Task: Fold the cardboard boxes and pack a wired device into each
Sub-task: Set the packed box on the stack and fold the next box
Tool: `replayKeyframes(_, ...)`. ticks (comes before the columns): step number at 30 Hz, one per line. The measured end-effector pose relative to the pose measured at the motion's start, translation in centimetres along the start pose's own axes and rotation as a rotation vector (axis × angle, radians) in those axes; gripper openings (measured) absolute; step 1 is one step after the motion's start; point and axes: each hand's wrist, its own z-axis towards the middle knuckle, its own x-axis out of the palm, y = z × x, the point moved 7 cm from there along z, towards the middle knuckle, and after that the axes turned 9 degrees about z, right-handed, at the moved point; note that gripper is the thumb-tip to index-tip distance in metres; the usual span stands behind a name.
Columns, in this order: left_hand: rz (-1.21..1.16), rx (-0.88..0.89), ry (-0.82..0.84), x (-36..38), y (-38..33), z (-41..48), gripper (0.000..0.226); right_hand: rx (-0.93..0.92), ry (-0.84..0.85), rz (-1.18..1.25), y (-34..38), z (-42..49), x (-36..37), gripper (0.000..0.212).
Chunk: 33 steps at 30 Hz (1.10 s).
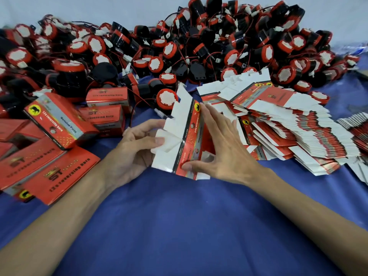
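Note:
A half-opened red and white cardboard box (186, 136) stands on edge at the middle of the blue cloth. My left hand (137, 148) grips its white flaps from the left, thumb on the folded flap. My right hand (221, 144) holds the red printed side, fingers stretched up along it and thumb pinching the lower corner. A big heap of black and red wired devices (179, 46) fills the back. The nearest device (166, 99) lies just behind the box.
A slanting stack of flat unfolded boxes (288, 126) lies to the right of my hands. Several closed red boxes (59, 120) are piled at the left. Blue cloth (179, 226) covers the surface near me.

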Motion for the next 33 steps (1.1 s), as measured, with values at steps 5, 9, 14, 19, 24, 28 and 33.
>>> replayKeyframes(5, 0.322, -0.046, 0.083, 1.0, 1.1, 0.3, 0.067, -0.174, 0.085, -0.059, 1.6, -0.7, 1.3, 0.119)
replayKeyframes(9, 0.416, -0.006, 0.135, 1.8, 0.6, -0.1, 0.061, -0.233, 0.119, -0.159, 2.3, -0.9, 1.6, 0.128)
replayKeyframes(14, 0.422, 0.011, 0.088, 1.7, 0.3, -0.3, 0.071, -0.261, 0.137, -0.313, 3.0, -1.2, 1.7, 0.131)
replayKeyframes(19, 0.470, 0.075, 0.036, 1.8, -0.3, -0.4, 0.071, -0.284, 0.085, -0.335, 3.7, -1.4, 1.0, 0.126)
replayKeyframes(24, 0.601, 0.047, 0.014, 2.3, -0.1, -0.3, 0.044, -0.341, 0.043, -0.355, 4.6, -1.7, 0.8, 0.121)
replayKeyframes(28, 0.563, 0.085, 0.011, 2.5, -0.2, -0.5, 0.014, -0.353, 0.052, -0.404, 5.0, -1.8, 0.8, 0.120)
replayKeyframes(33, 0.581, 0.232, -0.089, 1.6, -1.0, -0.8, 0.038, -0.499, -0.034, -0.317, 6.8, -2.6, 0.1, 0.107)
